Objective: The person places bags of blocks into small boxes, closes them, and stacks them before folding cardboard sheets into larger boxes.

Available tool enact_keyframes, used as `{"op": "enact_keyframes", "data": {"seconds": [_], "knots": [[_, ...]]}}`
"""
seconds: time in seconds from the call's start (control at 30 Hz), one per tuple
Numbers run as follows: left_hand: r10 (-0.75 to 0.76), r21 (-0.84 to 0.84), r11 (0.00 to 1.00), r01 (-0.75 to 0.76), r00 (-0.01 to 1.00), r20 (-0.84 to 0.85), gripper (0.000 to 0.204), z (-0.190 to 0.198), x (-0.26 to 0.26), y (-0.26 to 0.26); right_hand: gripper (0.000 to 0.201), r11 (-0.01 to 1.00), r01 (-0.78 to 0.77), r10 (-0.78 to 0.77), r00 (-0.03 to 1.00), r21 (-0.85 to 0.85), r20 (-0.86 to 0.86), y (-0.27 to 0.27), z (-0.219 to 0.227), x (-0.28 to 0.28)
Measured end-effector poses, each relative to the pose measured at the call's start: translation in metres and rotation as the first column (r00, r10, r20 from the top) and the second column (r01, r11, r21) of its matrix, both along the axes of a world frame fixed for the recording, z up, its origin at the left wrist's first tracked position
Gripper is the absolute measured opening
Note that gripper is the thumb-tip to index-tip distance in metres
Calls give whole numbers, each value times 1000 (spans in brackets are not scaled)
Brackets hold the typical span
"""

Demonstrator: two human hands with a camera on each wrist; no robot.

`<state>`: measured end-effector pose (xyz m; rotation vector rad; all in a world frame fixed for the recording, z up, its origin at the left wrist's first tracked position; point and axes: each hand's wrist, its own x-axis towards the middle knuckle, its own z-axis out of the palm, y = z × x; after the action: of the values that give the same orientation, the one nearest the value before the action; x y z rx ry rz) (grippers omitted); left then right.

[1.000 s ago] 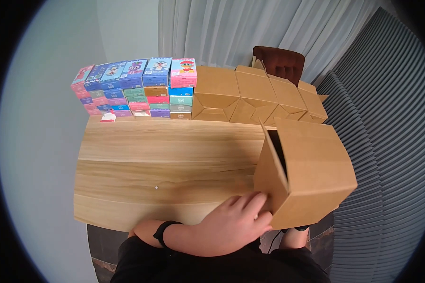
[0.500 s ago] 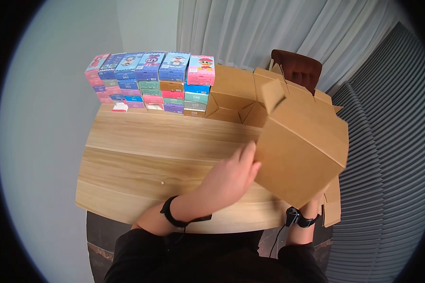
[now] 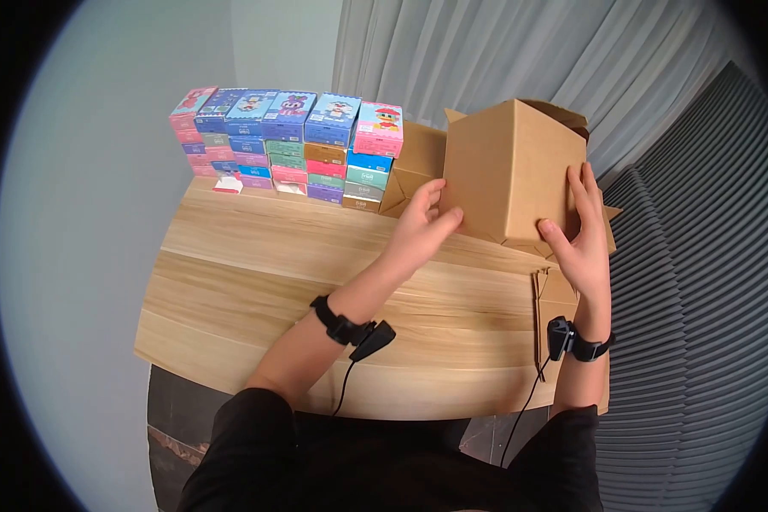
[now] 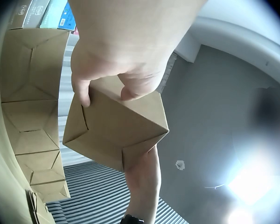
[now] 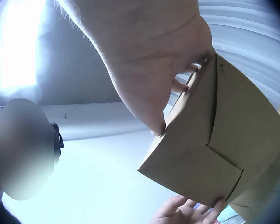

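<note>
A brown cardboard box (image 3: 482,175) is held up between both hands over the back right of the table. My left hand (image 3: 424,224) grips its left side, with thumb and fingers spread at the lower edge. On the opposite side, my right hand (image 3: 584,247) holds it with the thumb on the near face and the fingers along the right side. The left wrist view shows the folded bottom flaps of the box (image 4: 116,128) from below. In the right wrist view, fingers of both hands touch the box (image 5: 186,163).
Brown cardboard boxes (image 4: 32,70) stand in a row behind the held box. Left of them are stacked small colourful toy boxes (image 3: 326,128). Folded cardboard (image 3: 559,294) lies at the table's right side. A curtain (image 3: 452,60) hangs behind, and a ribbed grey wall (image 3: 683,256) borders the right.
The box has moved from the near right edge up and toward the back row, turning on the way. Both hands travelled with it. Folded cardboard on the right has come into view.
</note>
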<state>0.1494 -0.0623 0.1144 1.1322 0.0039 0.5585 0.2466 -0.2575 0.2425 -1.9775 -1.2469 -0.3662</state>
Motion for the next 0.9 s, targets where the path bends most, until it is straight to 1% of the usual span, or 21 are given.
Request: {"op": "enact_keyframes", "data": {"seconds": [0.03, 0.07, 0.13, 0.23, 0.37, 0.47, 0.57, 0.6, 0.63, 0.67, 0.77, 0.87, 0.9], "knots": [[-24, -111, 994, 20, 999, -30, 60, 5, 4, 3, 74, 999, -33, 33, 999, -7, -24, 4, 4, 1], [-51, -221, 975, 37, 997, -56, 57, 9, 7, 6, 75, 999, -16, 16, 1000, -32, -5, 9, 6, 6], [-72, -300, 952, 53, 996, -51, 54, 2, 18, 13, 77, 997, 21, -18, 999, -80, 34, 17, 4, 19], [-85, -392, 917, 68, 996, -27, 49, -12, 28, 21, 73, 995, 40, -34, 997, -94, 70, 32, -2, 36], [-129, -490, 861, 137, 990, 50, 44, -30, 31, 30, 69, 994, 83, -77, 994, -75, 80, 47, -13, 57], [-87, -604, 791, 101, 995, 53, 35, -41, 26, 33, 66, 994, 97, -92, 989, -40, 113, 55, -16, 67], [-199, -702, 691, 172, 979, 45, 15, -69, 8, 36, 65, 995, 92, -86, 988, -42, 125, 63, -16, 71], [-297, -740, 635, 223, 954, 32, 12, -91, 4, 37, 64, 995, 88, -82, 989, -42, 123, 66, -14, 71], [-393, -777, 571, 266, 919, 25, 11, -119, 2, 40, 64, 996, 84, -78, 989, -43, 122, 69, -13, 72], [-485, -812, 501, 300, 874, 24, 13, -138, -2, 41, 64, 996, 79, -74, 991, -46, 110, 72, -13, 74], [-618, -859, 420, 292, 786, -35, 17, -156, -15, 42, 64, 996, 61, -55, 994, -58, 91, 85, -11, 82], [-668, -799, 463, 383, 744, -30, 21, -133, -21, 44, 63, 997, 35, -29, 996, -70, 85, 101, -10, 91], [-689, -797, 458, 393, 724, -39, 21, -137, -20, 45, 63, 997, 23, -18, 997, -74, 73, 106, -9, 93]]}}
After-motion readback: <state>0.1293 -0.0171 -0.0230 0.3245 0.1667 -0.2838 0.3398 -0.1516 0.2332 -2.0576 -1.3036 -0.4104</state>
